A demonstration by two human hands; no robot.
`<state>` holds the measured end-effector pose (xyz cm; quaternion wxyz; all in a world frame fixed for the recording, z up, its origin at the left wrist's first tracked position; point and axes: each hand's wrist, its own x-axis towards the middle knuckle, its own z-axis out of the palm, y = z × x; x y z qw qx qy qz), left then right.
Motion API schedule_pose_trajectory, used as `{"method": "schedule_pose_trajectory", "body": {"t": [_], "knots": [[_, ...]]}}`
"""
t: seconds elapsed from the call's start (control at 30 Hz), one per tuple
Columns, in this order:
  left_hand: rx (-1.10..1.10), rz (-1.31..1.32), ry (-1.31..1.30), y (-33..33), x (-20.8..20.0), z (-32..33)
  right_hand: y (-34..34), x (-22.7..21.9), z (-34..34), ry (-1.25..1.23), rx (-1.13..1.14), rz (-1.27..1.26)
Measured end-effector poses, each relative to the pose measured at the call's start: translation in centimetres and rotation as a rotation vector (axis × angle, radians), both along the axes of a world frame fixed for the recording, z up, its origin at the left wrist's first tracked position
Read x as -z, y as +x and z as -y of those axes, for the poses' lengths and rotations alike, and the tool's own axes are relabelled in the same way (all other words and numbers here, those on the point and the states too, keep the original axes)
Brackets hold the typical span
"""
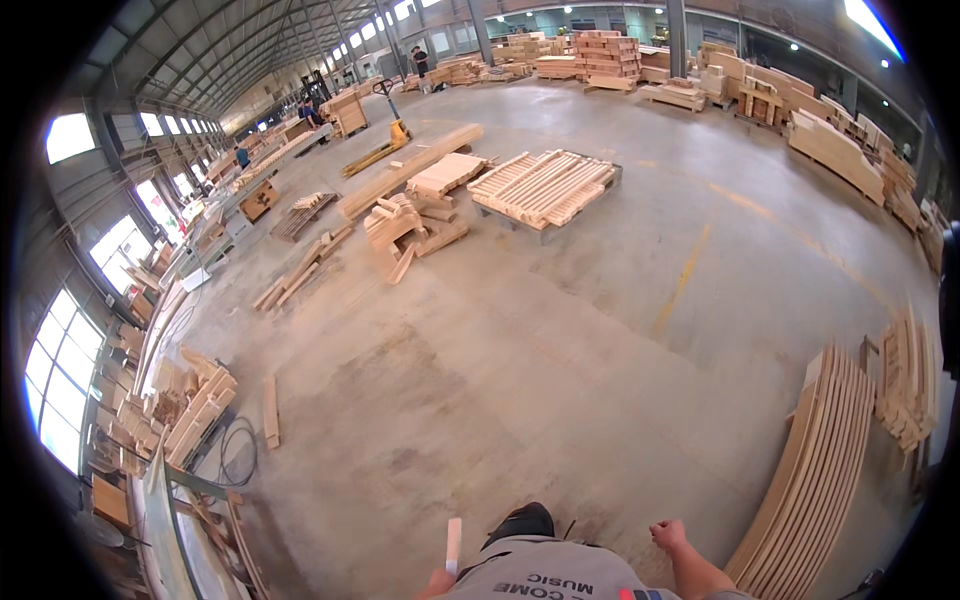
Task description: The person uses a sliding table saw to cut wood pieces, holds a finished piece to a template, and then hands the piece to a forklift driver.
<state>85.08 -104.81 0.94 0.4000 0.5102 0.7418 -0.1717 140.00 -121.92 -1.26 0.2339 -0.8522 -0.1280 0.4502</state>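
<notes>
At the lower edge, my left hand (441, 579) is closed around a short pale wooden slat (454, 545), which points up and away from me. Most of that hand's fingers are hidden near the picture's edge. My right hand (668, 535) hangs out to the right of my body with its fingers curled in, and nothing shows in it. To the right of that hand, apart from it, stands a long stack of wooden boards (812, 470).
Ahead lies a pallet of wooden slats (545, 187), with loose timber pieces (398, 225) left of it. A yellow pallet jack (378, 155) stands farther back. At left are a timber pile (200, 410), a black cable (240, 450) and a metal-framed bench (170, 520). A person (420, 62) stands far off.
</notes>
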Motion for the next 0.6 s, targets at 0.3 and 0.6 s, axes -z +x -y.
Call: {"method": "schedule_pose_trajectory", "body": {"t": [0.3,0.6], "knots": [[0.228,-0.042,0.063,26.8,1.0,-20.2,19.2,1.4,-13.0,0.065,0.256,-0.152],[0.305,0.197,0.479,63.3,-6.4,-52.9,37.3,-0.8,-24.1,0.118,0.738,-0.121]]}}
